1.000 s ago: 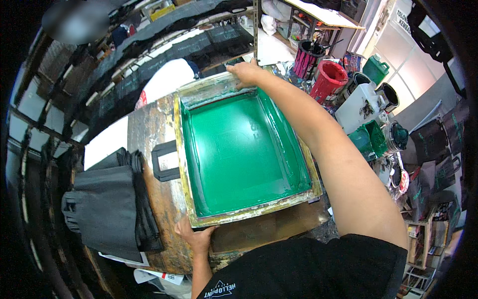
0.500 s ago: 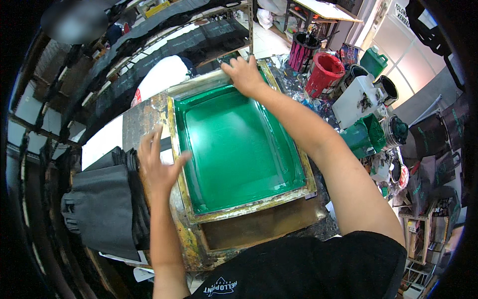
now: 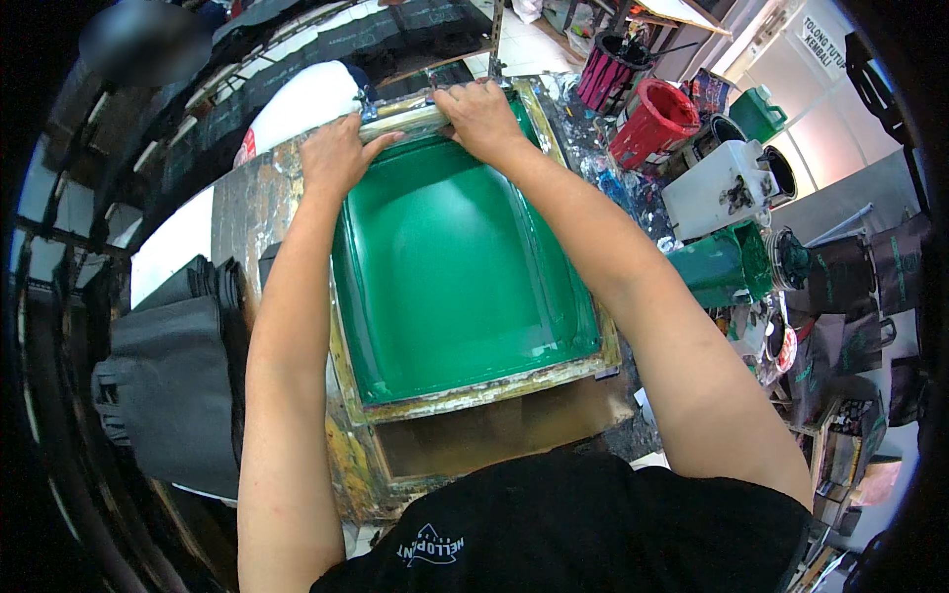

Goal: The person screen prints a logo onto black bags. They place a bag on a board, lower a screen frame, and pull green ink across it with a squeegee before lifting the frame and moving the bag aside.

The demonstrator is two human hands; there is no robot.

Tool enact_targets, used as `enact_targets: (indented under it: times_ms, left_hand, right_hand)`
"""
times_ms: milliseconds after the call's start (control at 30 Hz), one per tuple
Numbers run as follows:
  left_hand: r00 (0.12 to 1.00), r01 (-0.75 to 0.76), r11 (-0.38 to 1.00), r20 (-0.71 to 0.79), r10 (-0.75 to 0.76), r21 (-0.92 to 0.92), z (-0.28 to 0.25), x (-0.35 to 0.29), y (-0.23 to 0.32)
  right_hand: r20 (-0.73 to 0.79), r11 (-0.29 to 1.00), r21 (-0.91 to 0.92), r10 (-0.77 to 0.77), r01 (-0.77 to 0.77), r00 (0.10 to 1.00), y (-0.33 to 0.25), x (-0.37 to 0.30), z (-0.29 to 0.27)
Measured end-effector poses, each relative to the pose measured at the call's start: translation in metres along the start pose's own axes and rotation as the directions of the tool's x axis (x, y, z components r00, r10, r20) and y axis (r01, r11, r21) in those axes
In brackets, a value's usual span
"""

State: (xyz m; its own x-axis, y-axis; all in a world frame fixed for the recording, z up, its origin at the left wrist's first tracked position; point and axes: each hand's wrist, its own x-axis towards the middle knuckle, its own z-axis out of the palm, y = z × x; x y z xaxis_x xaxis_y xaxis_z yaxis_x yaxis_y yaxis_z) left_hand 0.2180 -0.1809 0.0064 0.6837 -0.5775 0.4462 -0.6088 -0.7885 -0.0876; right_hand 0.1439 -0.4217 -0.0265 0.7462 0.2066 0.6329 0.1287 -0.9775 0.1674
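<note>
A screen-printing frame with green ink spread across its mesh lies on the worktable in front of me. Along its far end rests a long, pale wooden-handled squeegee, close to the far rail. My left hand is at the squeegee's left part, fingers curled over the far side and thumb stretched along the bar. My right hand grips it further right, fingers wrapped over the top. The squeegee's blade is hidden behind the handle and hands.
Left of the frame lies a stack of black fabric bags. On the right stand a red ink bucket, a pink-streaked black bucket, a white jerrycan and a tipped green container. A rack holds black sheets behind.
My left hand has moved from the frame's left side up to the squeegee at the far end and taken hold. The right hand stays on the squeegee. The view has shifted slightly.
</note>
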Motion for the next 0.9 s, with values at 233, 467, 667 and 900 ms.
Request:
enact_targets:
  times_ms: [233, 467, 667, 900]
  left_hand:
    - [0.998, -0.037, 0.997, -0.053, 0.040, 0.073, -0.010, -0.025, 0.005]
    - [0.989, -0.077, 0.996, -0.127, 0.081, 0.032, -0.029, -0.072, 0.023]
    - [0.988, -0.094, 0.995, -0.122, 0.096, 0.028, -0.050, -0.119, 0.048]
    - [0.989, -0.083, 0.996, -0.130, 0.078, -0.034, -0.097, -0.195, 0.080]
  right_hand:
    - [0.059, 0.999, -0.054, 0.004, -0.001, 0.998, -0.015, -0.016, -0.015]
    - [0.093, 0.999, -0.036, 0.026, -0.023, 0.995, -0.040, -0.053, -0.059]
    - [0.068, 0.999, -0.051, 0.005, -0.001, 0.998, -0.058, -0.100, -0.094]
    - [0.159, 1.000, -0.005, 0.002, -0.001, 0.987, -0.097, -0.154, -0.165]
